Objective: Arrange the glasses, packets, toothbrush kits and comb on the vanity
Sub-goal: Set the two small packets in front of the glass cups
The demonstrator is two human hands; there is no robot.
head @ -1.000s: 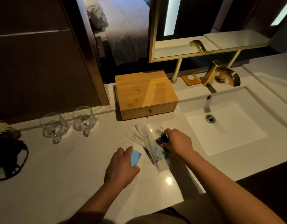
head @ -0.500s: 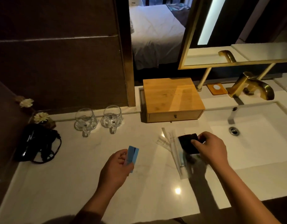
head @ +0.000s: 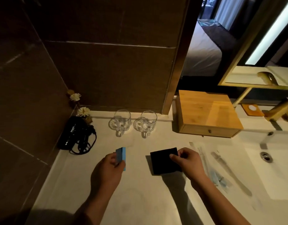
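Note:
My left hand (head: 107, 171) grips a small blue packet (head: 121, 156) above the white vanity top (head: 140, 200). My right hand (head: 187, 161) pinches a flat black packet (head: 163, 161) by its right edge, just over the counter. Two clear glass mugs (head: 120, 122) (head: 145, 124) stand side by side at the back wall. Long clear-wrapped toothbrush kits (head: 221, 172) lie blurred on the counter to the right of my right hand. I cannot pick out a comb.
A wooden drawer box (head: 206, 111) stands at the back right. A black hair dryer with its cord (head: 76, 135) lies at the back left beside small flowers (head: 83, 111). The sink basin (head: 273, 169) and gold tap (head: 281, 109) are at the right.
The view has swung left. My right hand lifted the black packet off the toothbrush kits and carried it left. My left hand kept hold of the blue packet and raised it.

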